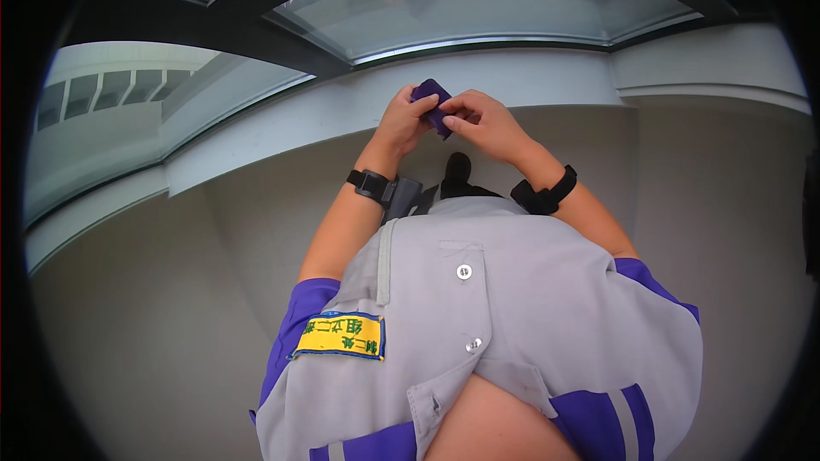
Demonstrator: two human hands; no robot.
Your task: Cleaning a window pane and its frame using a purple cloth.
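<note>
My left hand [408, 116] grips a dark purple, flat, rounded object [432, 91], perhaps a phone or a case, with the thumb lying across its face. The fingertips of my right hand [477, 116] touch the right edge of that object near its lower half; whether they pinch it cannot be told. Both hands are close together, above the floor and near the window sill. Each wrist carries a black strap with a dark module on it.
A pale window sill [548, 80] runs beyond my hands, under dark-framed windows [474, 9]. Below is a grey-beige floor [154, 282], with a dark shoe [458, 168] on it. A dark grey device [403, 197] shows beside my left wrist.
</note>
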